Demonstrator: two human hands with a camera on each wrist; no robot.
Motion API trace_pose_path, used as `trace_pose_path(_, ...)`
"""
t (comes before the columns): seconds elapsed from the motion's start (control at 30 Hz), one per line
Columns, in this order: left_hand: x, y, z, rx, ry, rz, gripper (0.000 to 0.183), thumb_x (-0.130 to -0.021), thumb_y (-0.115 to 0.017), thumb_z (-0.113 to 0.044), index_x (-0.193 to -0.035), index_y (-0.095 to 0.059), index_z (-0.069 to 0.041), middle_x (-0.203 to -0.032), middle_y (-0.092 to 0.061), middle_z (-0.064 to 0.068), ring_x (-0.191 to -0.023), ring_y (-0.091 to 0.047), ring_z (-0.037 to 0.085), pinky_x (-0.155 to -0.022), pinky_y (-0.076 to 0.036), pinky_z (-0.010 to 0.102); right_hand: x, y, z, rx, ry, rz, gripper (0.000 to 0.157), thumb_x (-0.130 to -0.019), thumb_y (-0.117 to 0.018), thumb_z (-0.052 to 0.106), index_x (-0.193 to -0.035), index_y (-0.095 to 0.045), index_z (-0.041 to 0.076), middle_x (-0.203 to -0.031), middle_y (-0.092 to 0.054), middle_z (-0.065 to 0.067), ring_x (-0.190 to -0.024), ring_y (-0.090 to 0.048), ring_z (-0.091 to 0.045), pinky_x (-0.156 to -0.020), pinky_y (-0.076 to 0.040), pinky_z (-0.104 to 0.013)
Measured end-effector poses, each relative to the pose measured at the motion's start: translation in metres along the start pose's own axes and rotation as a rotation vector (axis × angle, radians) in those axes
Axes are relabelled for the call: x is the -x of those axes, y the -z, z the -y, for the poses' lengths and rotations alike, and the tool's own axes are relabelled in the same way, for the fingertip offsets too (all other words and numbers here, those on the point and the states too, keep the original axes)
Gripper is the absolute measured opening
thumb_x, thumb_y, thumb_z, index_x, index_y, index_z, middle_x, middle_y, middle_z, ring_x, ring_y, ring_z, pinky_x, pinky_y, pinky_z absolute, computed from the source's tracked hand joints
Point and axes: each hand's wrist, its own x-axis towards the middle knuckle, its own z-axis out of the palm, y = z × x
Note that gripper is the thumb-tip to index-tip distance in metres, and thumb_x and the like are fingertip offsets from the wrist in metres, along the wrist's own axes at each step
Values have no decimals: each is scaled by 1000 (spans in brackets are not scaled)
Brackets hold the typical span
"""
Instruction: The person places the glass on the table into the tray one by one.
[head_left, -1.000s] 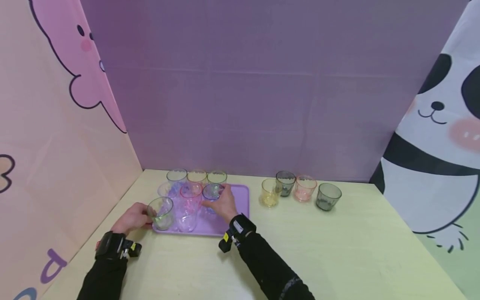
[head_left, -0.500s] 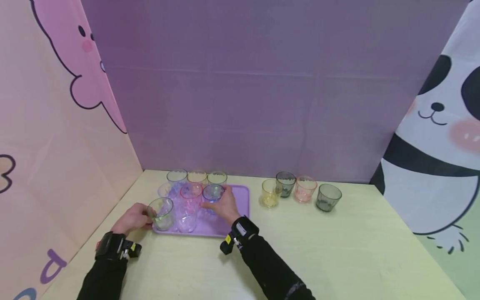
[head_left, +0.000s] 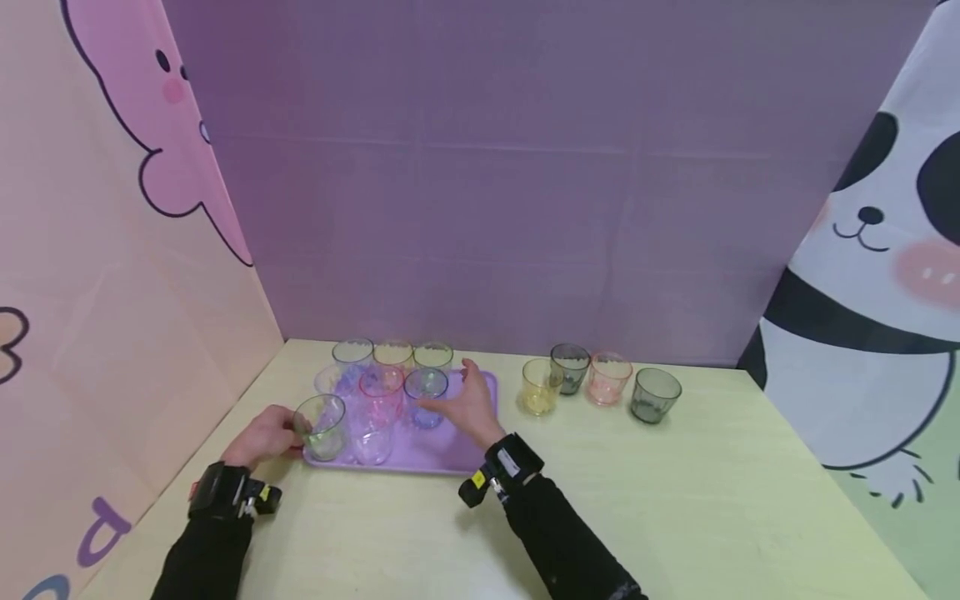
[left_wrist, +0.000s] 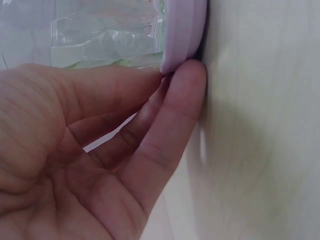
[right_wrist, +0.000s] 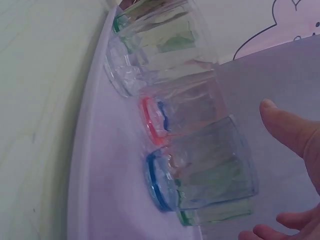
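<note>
My left hand [head_left: 261, 437] pinches the front left corner of a purple tray [head_left: 450, 454]; in the left wrist view, thumb and fingers meet at its rim [left_wrist: 185, 35]. Close by that hand, a pale green glass [head_left: 324, 432] stands on the tray. My right hand [head_left: 472, 407], thumb and fingers spread, hovers over the tray's right part, just beside a blue-tinted glass [head_left: 426, 404]. The right wrist view shows this blue-based glass [right_wrist: 215, 172] upright on the tray, apart from the fingers. A pink glass [head_left: 381, 387] stands to its left, a clear one [head_left: 372, 446] in front.
More glasses line the tray's back, among them a yellow one [head_left: 393, 354] and a green one [head_left: 433, 356]. Right of the tray stand a yellow glass [head_left: 538, 392], a dark grey glass [head_left: 572, 371], a pink glass [head_left: 607, 383] and a grey glass [head_left: 655, 398]. A purple backdrop [head_left: 480, 183] rises behind.
My right hand has let go of the blue glass and drawn back to the right, its fingers opening. The glass stays on the tray. The left hand has kept its place.
</note>
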Motion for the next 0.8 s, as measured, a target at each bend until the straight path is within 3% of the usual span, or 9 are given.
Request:
trace_pose_path(0.17, 1, 1, -1, -5, 3, 4, 21, -76, -53, 9, -95, -61, 12, -95, -60, 20, -72, -59, 20, -63, -53, 33, 3, 13, -2, 6, 34, 42, 102, -62, -80, 42, -140, -27, 4, -136, -37, -22, -123, -39, -33, -97, -38, -46)
trace_pose_path(0.3, 2, 0, -2, 5, -2, 2, 21, -76, -53, 10, -95, -61, 13, -93, -60, 19, -71, -59, 20, -63, -54, 34, 8, 24, -3, 13, 43, 30, 101, -60, -80, 44, -139, -29, 7, -135, -39, -19, -121, -40, -32, -95, -40, -45)
trace_pose_path(0.6, 3, -1, 1, 12, -8, -2, 19, -75, -53, 10, -92, -62, 12, -93, -60, 18, -72, -59, 20, -63, -54, 33, 18, 47, -9, 14, 57, -51, 98, -61, -80, 43, -138, -33, 6, -137, -40, -13, -123, -40, -27, -99, -37, -40)
trace_pose_path(0.8, 1, 0, 1, 9, -21, 0, 20, -76, -53, 9, -93, -61, 12, -93, -60, 19, -72, -59, 20, -63, -54, 33, 16, 67, -12, -5, 112, -173, 77, -70, -76, 31, -132, -42, 2, -132, -46, -17, -119, -44, -32, -97, -39, -43)
